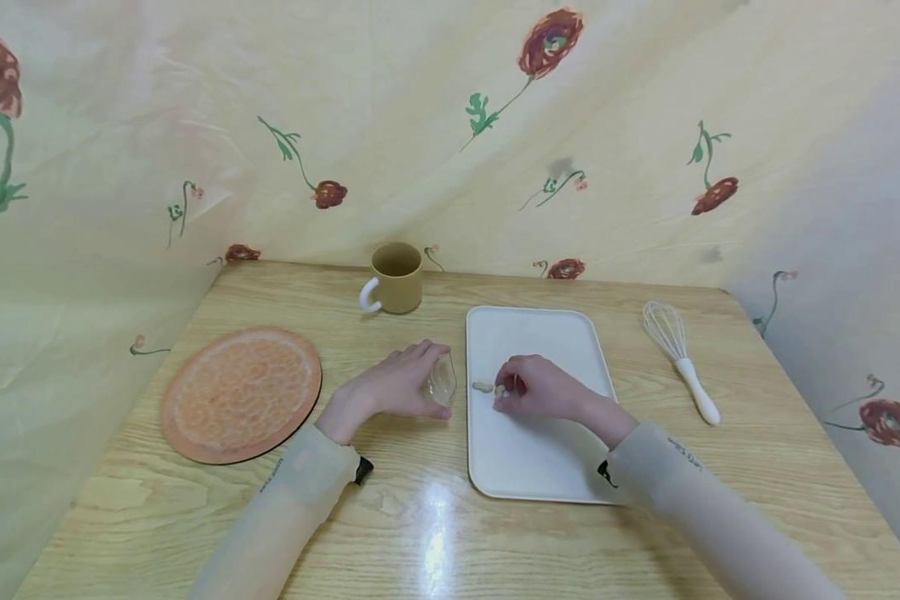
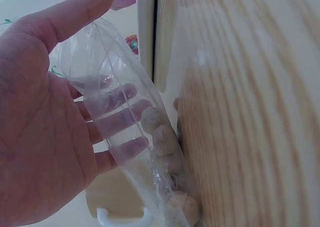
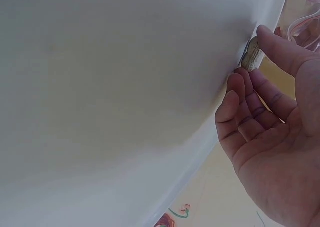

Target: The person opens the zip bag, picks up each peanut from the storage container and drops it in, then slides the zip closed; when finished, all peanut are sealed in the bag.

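Observation:
My left hand (image 1: 397, 383) holds a clear plastic bag (image 1: 442, 382) just left of the white tray (image 1: 540, 467), thumb on the near side and fingers on the far side. In the left wrist view, several peanuts (image 2: 166, 141) lie along the lower side of the bag, close to the tabletop. Over the tray's left part, my right hand (image 1: 543, 387) pinches a peanut (image 3: 251, 54) between thumb and fingertips. Another peanut (image 1: 482, 387) lies on the tray near its left edge, beside the right fingertips.
A brown mug (image 1: 399, 283) with a white handle stands at the back. On the left lies a round orange patterned mat (image 1: 242, 396). To the tray's right is a whisk (image 1: 681, 358) with a white handle. A floral cloth (image 1: 420, 125) hangs behind the wooden table (image 1: 390, 517).

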{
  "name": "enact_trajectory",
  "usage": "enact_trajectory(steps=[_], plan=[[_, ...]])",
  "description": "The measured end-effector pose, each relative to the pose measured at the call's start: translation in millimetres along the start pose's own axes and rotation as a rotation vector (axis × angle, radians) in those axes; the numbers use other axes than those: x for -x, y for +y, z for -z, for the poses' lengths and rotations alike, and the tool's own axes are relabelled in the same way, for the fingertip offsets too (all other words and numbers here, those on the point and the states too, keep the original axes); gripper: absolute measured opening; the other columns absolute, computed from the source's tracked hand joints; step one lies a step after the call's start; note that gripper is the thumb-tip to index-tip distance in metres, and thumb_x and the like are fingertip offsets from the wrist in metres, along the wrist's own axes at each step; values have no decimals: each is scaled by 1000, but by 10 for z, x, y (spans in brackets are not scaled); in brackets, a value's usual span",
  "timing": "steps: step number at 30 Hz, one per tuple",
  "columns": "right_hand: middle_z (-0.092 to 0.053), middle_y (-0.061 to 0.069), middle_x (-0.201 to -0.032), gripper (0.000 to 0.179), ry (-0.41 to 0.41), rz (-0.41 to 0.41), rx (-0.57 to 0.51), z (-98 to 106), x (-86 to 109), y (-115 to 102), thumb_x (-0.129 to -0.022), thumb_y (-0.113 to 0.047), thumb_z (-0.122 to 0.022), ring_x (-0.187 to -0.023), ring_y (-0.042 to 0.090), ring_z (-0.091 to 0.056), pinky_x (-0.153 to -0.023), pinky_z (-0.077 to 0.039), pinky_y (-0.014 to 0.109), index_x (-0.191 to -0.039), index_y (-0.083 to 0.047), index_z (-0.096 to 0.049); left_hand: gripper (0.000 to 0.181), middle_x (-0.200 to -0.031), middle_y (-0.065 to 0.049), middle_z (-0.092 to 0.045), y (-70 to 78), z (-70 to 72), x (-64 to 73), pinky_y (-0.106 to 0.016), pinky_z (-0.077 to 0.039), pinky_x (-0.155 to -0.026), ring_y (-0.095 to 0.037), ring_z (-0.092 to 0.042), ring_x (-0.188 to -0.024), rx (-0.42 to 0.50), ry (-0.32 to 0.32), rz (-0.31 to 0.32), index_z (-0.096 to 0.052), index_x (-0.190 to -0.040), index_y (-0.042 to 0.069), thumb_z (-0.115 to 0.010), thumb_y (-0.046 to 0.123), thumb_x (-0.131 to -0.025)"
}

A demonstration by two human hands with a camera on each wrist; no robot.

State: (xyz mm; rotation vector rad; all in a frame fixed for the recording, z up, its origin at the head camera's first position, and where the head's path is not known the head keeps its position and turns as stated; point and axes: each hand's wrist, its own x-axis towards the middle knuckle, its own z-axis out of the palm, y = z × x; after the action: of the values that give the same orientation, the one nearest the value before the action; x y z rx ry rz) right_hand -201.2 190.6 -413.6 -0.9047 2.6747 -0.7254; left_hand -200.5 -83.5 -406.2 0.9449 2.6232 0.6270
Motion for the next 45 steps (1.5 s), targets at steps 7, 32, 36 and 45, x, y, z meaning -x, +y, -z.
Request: enact_trajectory(steps=[7,32,36,45], plan=[[-60,-1,-79,23,13,0,-5,21,26,-7,-82,-16,-83,-67,11,-50,-62,-45,27,-97,-4,-70,96,-143,-9,-44,0,-5,4,-49,-30,-112,-26,-42,-134,-8,1,3,-31,-154,8,-78,50,-82],[-65,6,-88,25,96,146,62,269,-204,-351,-83,-13,-81,-74,18,-60,-67,-49,29,-102,-1,-71,95,-143,-10,-45,3,-5,1,-51,-32,-110,-28,-44,-131,-2,27,-12,-33,-153,6,-79,49,-81],[-65,4,-88,24,95,169,46,215,-277,-419,-83,-12,-81,-74,18,-60,-68,-49,29,-102,-1,-71,95,-142,-11,-45,2,-2,4,-51,-33,-110,-28,-45,-130,-4,30,-20,-33,-152,6,-79,49,-81],[-66,4,-88,26,81,194,1,64,-367,-507,-84,-14,-82,-75,19,-61,-66,-49,27,-103,-1,-71,94,-142,-11,-45,-16,3,4,-53,-35,-107,-28,-46,-129,-1,45,-53,-35,-151,5,-80,48,-80]])
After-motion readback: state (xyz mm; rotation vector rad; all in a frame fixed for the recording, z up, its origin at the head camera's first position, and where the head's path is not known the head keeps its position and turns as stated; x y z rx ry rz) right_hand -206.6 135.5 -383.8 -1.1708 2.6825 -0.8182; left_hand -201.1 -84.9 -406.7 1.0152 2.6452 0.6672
